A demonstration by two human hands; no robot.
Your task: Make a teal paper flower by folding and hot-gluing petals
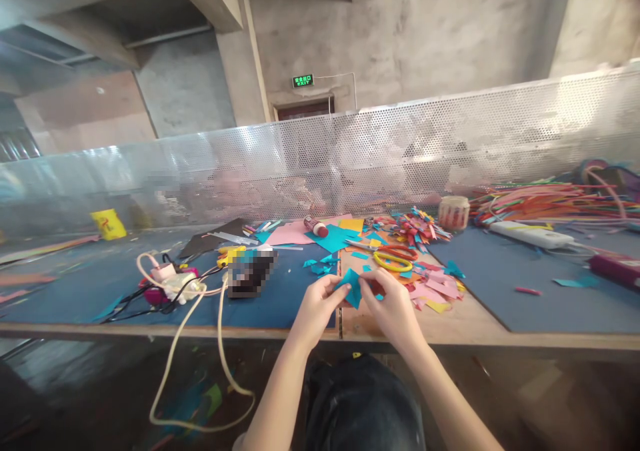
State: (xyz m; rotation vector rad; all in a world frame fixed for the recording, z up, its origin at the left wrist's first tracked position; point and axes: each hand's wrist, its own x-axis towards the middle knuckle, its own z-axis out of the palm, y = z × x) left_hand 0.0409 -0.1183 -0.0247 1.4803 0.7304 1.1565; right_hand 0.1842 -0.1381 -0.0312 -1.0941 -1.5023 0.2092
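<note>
A small piece of blue paper (353, 289) is held up over the table's front edge between my two hands. My left hand (321, 304) pinches its left side between thumb and fingers. On the other side, my right hand (389, 301) grips the paper's upper right edge with closed fingertips. Just beyond my right hand lie scissors with orange and yellow handles (393, 260), resting among paper scraps. Pink paper scraps (437, 283) are scattered to the right of that hand. Blue cut pieces (323, 264) lie behind my left hand.
A glue bottle (315, 227) lies on coloured sheets. Left of my hands are a blurred-out dark object (253, 274) and a power strip (180, 285), its cable looping below the edge. A jar (453, 212), a white power strip (531, 235) and coloured strips (545, 201) are right.
</note>
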